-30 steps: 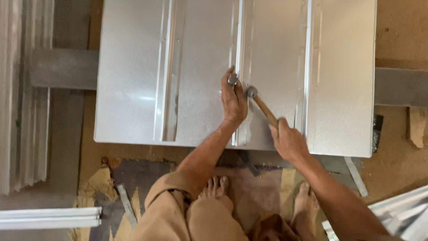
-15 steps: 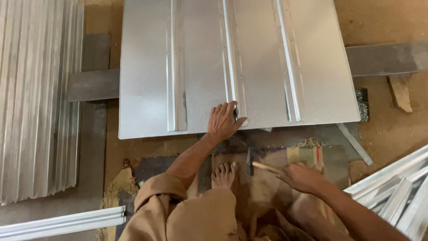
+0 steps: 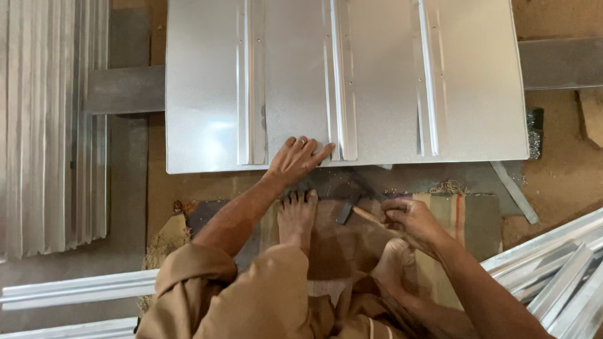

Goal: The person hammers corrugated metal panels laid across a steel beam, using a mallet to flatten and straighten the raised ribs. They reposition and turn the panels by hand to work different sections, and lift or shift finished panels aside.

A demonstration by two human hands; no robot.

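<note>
the left hand (image 3: 295, 160) lies flat, fingers spread, on the ribbed metal sheet (image 3: 377, 81). the right hand (image 3: 408, 220) has its grip clenched around a hammer (image 3: 355, 213) above the mat (image 3: 465, 229).

The metal sheet (image 3: 377, 75) runs past the top edge. The hammer (image 3: 352, 212) handle is mostly hidden inside the right hand (image 3: 408, 220). The corrugated stack (image 3: 44, 125) is cut by the left edge. The aluminium profiles (image 3: 553, 270) leave at the right edge.
</note>
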